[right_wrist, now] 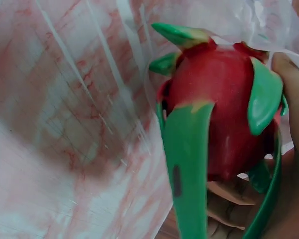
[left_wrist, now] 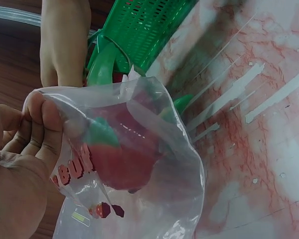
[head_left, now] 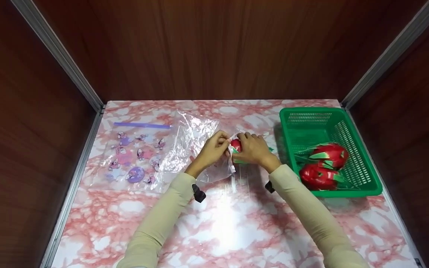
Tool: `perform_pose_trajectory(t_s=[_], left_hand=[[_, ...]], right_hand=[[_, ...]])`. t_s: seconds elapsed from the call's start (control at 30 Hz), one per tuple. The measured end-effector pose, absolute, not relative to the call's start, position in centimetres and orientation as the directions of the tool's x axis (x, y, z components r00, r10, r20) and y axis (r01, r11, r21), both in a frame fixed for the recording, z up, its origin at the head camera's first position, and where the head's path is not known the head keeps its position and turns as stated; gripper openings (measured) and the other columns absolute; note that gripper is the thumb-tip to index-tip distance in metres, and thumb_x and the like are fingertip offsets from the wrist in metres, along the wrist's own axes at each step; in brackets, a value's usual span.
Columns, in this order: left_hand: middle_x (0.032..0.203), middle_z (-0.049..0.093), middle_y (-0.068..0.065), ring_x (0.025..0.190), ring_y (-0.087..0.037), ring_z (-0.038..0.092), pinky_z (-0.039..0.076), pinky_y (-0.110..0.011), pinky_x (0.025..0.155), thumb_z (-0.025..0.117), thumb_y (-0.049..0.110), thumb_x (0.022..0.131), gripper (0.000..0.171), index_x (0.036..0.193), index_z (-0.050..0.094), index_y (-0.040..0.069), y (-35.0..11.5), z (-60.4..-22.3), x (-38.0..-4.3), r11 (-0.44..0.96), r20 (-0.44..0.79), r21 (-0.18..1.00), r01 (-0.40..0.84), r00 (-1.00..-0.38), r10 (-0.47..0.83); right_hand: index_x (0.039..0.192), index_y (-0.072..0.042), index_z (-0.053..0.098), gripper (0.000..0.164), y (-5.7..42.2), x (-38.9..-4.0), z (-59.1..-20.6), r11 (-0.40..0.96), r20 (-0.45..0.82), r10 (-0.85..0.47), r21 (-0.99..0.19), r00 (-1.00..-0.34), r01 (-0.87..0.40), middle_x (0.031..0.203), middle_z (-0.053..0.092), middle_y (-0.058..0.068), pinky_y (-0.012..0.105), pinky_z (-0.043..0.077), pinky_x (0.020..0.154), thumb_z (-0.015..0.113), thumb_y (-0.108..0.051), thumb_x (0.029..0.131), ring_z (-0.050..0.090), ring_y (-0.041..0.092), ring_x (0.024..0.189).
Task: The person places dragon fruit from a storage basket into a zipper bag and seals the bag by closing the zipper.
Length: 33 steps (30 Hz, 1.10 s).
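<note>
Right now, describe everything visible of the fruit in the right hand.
A rounded, glossy, plastic-looking red dragon fruit with pointed green scales, one long and bearing a dark mark. The right hand grips it at the mouth of the clear bag, left of the green basket; the left wrist view shows it through film; how far inside it sits is unclear.

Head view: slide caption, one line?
The left hand pinches a clear bag, the right hand holds a dragon fruit at the bag's mouth; two more fruits lie in a green basket.
</note>
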<state>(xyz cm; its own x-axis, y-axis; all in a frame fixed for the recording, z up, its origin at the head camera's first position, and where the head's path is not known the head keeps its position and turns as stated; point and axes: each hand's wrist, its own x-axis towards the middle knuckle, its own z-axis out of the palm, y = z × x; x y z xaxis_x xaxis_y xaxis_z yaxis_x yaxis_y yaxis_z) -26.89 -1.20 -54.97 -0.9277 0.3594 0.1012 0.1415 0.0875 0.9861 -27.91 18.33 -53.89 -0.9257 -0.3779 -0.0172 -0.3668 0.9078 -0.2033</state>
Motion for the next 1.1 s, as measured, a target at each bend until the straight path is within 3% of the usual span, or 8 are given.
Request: perform_pose_trajectory(t_s=[0.23, 0.43, 0.6, 0.7, 0.9, 1.1], left_hand=[[0.085, 0.068, -0.004, 0.063, -0.009, 0.064, 0.057, -0.023, 0.060, 0.055, 0.010, 0.111, 0.012, 0.117, 0.058, 0.001, -1.4, -55.3, -27.1, 0.081, 0.065, 0.992, 0.099, -0.937, 0.344], [0.088, 0.070, -0.009, 0.062, -0.009, 0.064, 0.061, -0.031, 0.064, 0.056, 0.009, 0.110, 0.012, 0.117, 0.059, 0.001, -1.7, -55.5, -27.1, 0.091, 0.065, 0.991, 0.098, -0.946, 0.316], [0.087, 0.071, -0.009, 0.063, -0.011, 0.064, 0.058, -0.024, 0.060, 0.055, 0.009, 0.110, 0.012, 0.117, 0.059, 0.000, -1.8, -55.6, -27.0, 0.111, 0.064, 0.988, 0.103, -0.949, 0.308], [0.086, 0.071, -0.009, 0.064, -0.017, 0.066, 0.055, -0.021, 0.059, 0.055, 0.009, 0.110, 0.012, 0.117, 0.058, 0.000, -1.8, -55.7, -26.9, 0.129, 0.066, 0.986, 0.110, -0.950, 0.304], [0.088, 0.070, -0.010, 0.069, -0.034, 0.069, 0.055, -0.021, 0.058, 0.055, 0.008, 0.110, 0.013, 0.118, 0.059, -0.001, -1.9, -55.8, -26.8, 0.130, 0.077, 0.984, 0.119, -0.953, 0.293], [0.089, 0.071, -0.013, 0.062, -0.015, 0.065, 0.055, -0.020, 0.058, 0.056, 0.007, 0.109, 0.013, 0.118, 0.059, -0.003, -1.9, -56.1, -26.9, 0.119, 0.080, 0.986, 0.118, -0.956, 0.283]], right_hand=[[0.143, -0.004, 0.057, 0.083, 18.9, -28.1, -52.9, 0.881, -0.080, -0.398, -0.312, -0.914, -0.357, 0.121, 0.070, 0.017, 0.060, 0.051, 0.102, 0.073, -0.059, 0.082, 0.067, 0.041, 0.112], [0.153, -0.004, 0.048, 0.096, 20.0, -28.3, -52.1, 0.834, -0.153, -0.473, -0.394, -0.868, -0.385, 0.137, 0.066, 0.019, 0.063, 0.045, 0.110, 0.086, -0.050, 0.079, 0.064, 0.043, 0.122], [0.158, -0.002, 0.042, 0.107, 20.9, -28.4, -51.9, 0.793, -0.159, -0.531, -0.441, -0.832, -0.421, 0.147, 0.060, 0.022, 0.065, 0.044, 0.114, 0.096, -0.034, 0.072, 0.061, 0.045, 0.129], [0.154, 0.001, 0.045, 0.103, 21.1, -28.5, -52.0, 0.780, -0.142, -0.527, -0.473, -0.838, -0.410, 0.144, 0.062, 0.022, 0.061, 0.048, 0.112, 0.096, -0.030, 0.071, 0.062, 0.042, 0.128], [0.150, -0.005, 0.054, 0.091, 21.2, -28.5, -52.5, 0.809, -0.107, -0.475, -0.442, -0.873, -0.387, 0.138, 0.068, 0.019, 0.057, 0.055, 0.104, 0.090, -0.049, 0.079, 0.067, 0.039, 0.121], [0.160, -0.021, 0.047, 0.097, 21.5, -28.2, -52.4, 0.862, -0.145, -0.420, -0.371, -0.896, -0.344, 0.149, 0.059, 0.023, 0.068, 0.056, 0.097, 0.081, -0.069, 0.083, 0.066, 0.046, 0.124]])
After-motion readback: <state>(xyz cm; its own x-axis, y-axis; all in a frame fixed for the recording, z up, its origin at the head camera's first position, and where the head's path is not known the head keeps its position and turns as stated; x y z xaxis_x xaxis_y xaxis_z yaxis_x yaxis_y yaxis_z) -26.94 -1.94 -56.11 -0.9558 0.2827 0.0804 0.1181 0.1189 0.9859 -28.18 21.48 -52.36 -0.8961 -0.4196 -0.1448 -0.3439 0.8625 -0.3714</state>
